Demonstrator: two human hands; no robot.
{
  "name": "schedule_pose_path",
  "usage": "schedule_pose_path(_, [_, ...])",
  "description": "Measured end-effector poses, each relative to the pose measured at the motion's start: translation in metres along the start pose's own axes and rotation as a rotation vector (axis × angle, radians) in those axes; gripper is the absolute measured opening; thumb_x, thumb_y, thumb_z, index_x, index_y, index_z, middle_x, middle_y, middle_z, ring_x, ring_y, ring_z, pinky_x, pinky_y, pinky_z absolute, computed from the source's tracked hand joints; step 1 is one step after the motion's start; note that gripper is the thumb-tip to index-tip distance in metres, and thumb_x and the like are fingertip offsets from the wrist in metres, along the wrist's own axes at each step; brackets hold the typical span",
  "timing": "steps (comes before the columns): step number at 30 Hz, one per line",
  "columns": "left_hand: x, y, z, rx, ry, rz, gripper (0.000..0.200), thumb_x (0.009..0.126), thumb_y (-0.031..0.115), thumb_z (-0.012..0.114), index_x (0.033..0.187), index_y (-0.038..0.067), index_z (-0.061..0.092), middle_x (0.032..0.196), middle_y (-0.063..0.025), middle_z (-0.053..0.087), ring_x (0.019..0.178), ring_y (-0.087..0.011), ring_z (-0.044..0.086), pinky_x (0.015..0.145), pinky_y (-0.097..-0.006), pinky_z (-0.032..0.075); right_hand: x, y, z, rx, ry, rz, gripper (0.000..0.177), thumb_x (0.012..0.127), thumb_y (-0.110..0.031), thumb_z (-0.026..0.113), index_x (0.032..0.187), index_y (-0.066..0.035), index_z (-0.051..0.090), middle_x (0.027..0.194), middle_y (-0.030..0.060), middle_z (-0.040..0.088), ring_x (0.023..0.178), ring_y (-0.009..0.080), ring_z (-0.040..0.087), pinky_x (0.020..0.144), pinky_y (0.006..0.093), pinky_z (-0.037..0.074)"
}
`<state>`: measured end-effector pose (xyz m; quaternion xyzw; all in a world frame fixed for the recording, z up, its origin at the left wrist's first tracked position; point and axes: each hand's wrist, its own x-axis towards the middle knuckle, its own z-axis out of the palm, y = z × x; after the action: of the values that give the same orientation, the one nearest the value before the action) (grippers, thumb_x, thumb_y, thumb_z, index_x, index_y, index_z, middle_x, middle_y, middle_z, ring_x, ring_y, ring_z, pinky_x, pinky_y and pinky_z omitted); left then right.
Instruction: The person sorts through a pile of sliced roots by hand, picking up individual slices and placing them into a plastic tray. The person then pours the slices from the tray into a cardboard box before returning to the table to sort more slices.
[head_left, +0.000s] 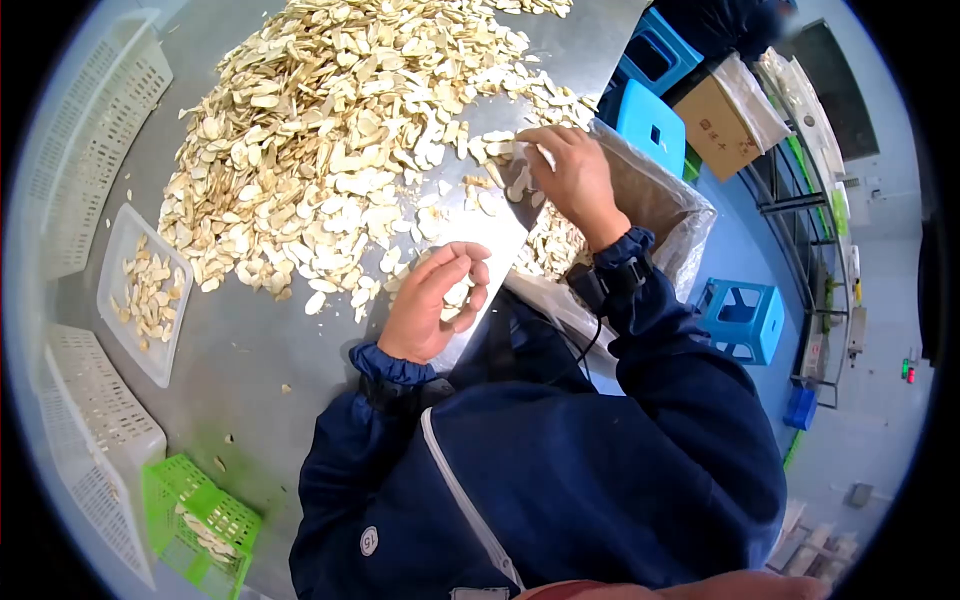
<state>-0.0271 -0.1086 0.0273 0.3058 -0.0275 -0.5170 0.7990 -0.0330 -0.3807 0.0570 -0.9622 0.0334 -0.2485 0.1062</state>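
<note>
A large heap of pale, thin dried slices spreads over the metal table. My left hand is near the table's front edge, its fingers curled around a few of the slices. Farther right, my right hand hangs over the table's edge with thumb and fingers apart and bent. Just below its fingertips are loose slices. Under that hand, a box lined with clear plastic holds more slices.
At the left stand a white tray with some slices, white perforated baskets and a green basket. On the right are blue stools, a cardboard box and a metal rack. Another person's dark sleeve shows at the top.
</note>
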Motion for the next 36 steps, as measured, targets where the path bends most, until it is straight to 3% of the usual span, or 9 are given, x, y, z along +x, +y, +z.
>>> schedule_pose_path(8, [0.0, 0.0, 0.0, -0.006, 0.0, -0.003, 0.026, 0.109, 0.018, 0.05, 0.126, -0.001, 0.057, 0.099, -0.0056, 0.061, 0.076, -0.0107, 0.058, 0.048, -0.0197, 0.038, 0.007, -0.016, 0.014, 0.029, -0.086, -0.071, 0.02, 0.092, -0.021, 0.069, 0.108, -0.013, 0.077, 0.102, 0.0085, 0.073, 0.096, 0.0307, 0.066, 0.084, 0.0422, 0.055])
schedule_pose_path(11, [-0.002, 0.002, 0.002, 0.009, 0.021, -0.005, 0.027, 0.109, 0.019, 0.05, 0.126, -0.001, 0.057, 0.099, -0.0053, 0.061, 0.075, -0.0104, 0.058, 0.048, -0.0195, 0.038, 0.012, -0.007, 0.015, 0.026, -0.083, -0.006, 0.02, 0.094, -0.021, 0.067, 0.108, -0.012, 0.077, 0.101, 0.0094, 0.074, 0.093, 0.0323, 0.068, 0.082, 0.0412, 0.055])
schedule_pose_path(14, [0.0, 0.0, -0.001, 0.002, -0.002, 0.0, 0.029, 0.11, 0.022, 0.049, 0.127, -0.001, 0.057, 0.1, -0.0061, 0.062, 0.076, -0.0107, 0.059, 0.048, -0.0194, 0.039, 0.007, -0.008, -0.002, 0.239, -0.148, 0.283, 0.02, 0.097, -0.021, 0.065, 0.109, -0.009, 0.076, 0.103, 0.0123, 0.076, 0.09, 0.035, 0.07, 0.081, 0.038, 0.056])
schedule_pose_path(19, [0.002, 0.0, 0.001, -0.064, 0.042, -0.003, 0.035, 0.112, 0.028, 0.045, 0.128, 0.0, 0.058, 0.105, -0.0086, 0.065, 0.081, -0.0125, 0.063, 0.05, -0.0204, 0.044, -0.013, -0.021, -0.024, 0.94, -0.481, 0.387, 0.027, 0.102, -0.025, 0.069, 0.121, -0.006, 0.075, 0.098, -0.0005, 0.075, 0.089, 0.0091, 0.064, 0.081, 0.0316, 0.054])
schedule_pose_path(23, [0.005, -0.006, 0.0, -0.057, 0.065, 0.026, 0.035, 0.112, 0.032, 0.045, 0.125, 0.002, 0.059, 0.106, -0.009, 0.066, 0.083, -0.0133, 0.064, 0.051, -0.0214, 0.045, 0.011, -0.029, -0.028, 0.43, -0.361, 0.179, 0.026, 0.096, -0.02, 0.07, 0.12, -0.01, 0.076, 0.106, 0.0144, 0.075, 0.09, 0.0296, 0.07, 0.085, 0.036, 0.055])
schedule_pose_path(24, [0.006, -0.007, -0.006, -0.036, 0.046, 0.035, 0.035, 0.112, 0.032, 0.045, 0.123, 0.003, 0.06, 0.106, -0.0088, 0.066, 0.083, -0.0132, 0.064, 0.051, -0.0215, 0.045, 0.01, -0.012, -0.01, 0.211, -0.126, 0.013, 0.024, 0.093, -0.018, 0.07, 0.115, -0.01, 0.077, 0.101, 0.0141, 0.074, 0.092, 0.0332, 0.069, 0.083, 0.0419, 0.056])
schedule_pose_path(26, [0.004, -0.003, -0.009, -0.012, 0.004, 0.006, 0.029, 0.111, 0.029, 0.048, 0.119, 0.005, 0.062, 0.102, -0.0062, 0.064, 0.085, -0.0139, 0.062, 0.056, -0.0234, 0.043, 0.016, -0.004, 0.004, 0.065, -0.05, -0.08, 0.022, 0.093, -0.019, 0.068, 0.112, -0.012, 0.077, 0.095, 0.0127, 0.073, 0.095, 0.0334, 0.068, 0.083, 0.0445, 0.056])
schedule_pose_path(33, [0.0, 0.001, 0.003, -0.004, 0.02, -0.001, 0.02, 0.109, 0.022, 0.051, 0.111, 0.003, 0.059, 0.098, -0.0052, 0.061, 0.077, -0.0115, 0.059, 0.05, -0.0204, 0.041, 0.016, 0.01, 0.016, 0.045, -0.128, 0.125, 0.03, 0.095, -0.025, 0.067, 0.118, -0.009, 0.075, 0.101, 0.0094, 0.077, 0.084, 0.0309, 0.074, 0.079, 0.0396, 0.059])
schedule_pose_path(36, [0.001, 0.001, 0.001, -0.012, 0.013, -0.001, 0.021, 0.109, 0.022, 0.05, 0.112, 0.003, 0.059, 0.098, -0.0052, 0.061, 0.077, -0.0112, 0.059, 0.05, -0.0204, 0.041, 0.006, 0.017, 0.004, 0.567, -0.243, 0.47, 0.035, 0.096, -0.022, 0.068, 0.124, -0.001, 0.073, 0.102, 0.0112, 0.079, 0.085, 0.0205, 0.076, 0.078, 0.0331, 0.059])
